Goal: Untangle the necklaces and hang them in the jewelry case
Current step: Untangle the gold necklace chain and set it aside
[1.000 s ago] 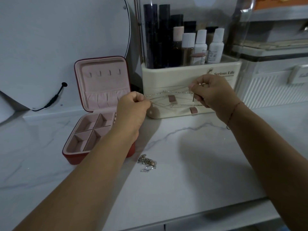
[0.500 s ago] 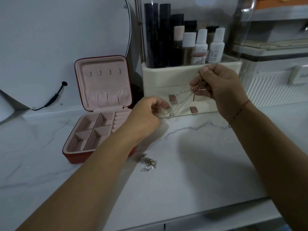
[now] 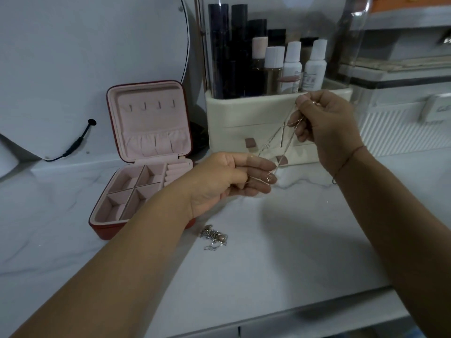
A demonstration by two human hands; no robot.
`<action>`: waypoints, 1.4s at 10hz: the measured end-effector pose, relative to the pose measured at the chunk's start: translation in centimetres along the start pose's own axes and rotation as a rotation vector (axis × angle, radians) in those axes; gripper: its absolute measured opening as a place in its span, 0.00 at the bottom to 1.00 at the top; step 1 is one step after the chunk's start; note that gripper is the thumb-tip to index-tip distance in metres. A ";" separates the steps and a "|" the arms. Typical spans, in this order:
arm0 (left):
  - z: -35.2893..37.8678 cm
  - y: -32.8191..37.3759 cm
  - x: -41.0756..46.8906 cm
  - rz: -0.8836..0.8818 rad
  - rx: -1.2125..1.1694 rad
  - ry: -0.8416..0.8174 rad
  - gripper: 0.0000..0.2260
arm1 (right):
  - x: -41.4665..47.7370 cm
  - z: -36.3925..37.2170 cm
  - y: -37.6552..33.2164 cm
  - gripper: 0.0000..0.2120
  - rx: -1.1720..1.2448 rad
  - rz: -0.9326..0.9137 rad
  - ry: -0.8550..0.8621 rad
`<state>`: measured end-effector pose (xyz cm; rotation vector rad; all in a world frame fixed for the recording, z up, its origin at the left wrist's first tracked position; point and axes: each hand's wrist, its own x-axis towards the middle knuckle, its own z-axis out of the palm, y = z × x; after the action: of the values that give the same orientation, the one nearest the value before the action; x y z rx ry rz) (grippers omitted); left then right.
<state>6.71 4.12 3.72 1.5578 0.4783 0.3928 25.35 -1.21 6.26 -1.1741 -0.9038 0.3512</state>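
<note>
Both hands are raised above the surface (image 3: 280, 269) with a thin silver chain (image 3: 267, 145) stretched slantwise between them. The right hand (image 3: 327, 120) is higher, in front of the cream organizer (image 3: 244, 111); its thumb and forefinger pinch the chain's upper end and the other fingers are curled in. The left hand (image 3: 227, 181) is lower and nearer the case (image 3: 107, 230), palm turned inward, fingers half bent with the chain's lower end caught among them; I cannot tell exactly which fingers grip it. Several strands cross midway, so the chain looks doubled or knotted there.

A second tangle (image 3: 214, 236) of silver necklaces lies on the surface just beside the case's front right corner. The case stands open, its lid upright, the four hooks (image 3: 151, 105) in the lid bare. Bottles (image 3: 292, 64) stand in the organizer.
</note>
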 end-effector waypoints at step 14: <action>-0.2 0.0 0.7 0.191 -0.078 0.345 0.08 | -1.2 1.0 1.4 0.02 -0.216 0.209 -0.702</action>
<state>7.18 4.62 3.74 1.4695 0.5734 0.8260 24.15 -0.84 4.64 -1.3725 -1.4539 0.8876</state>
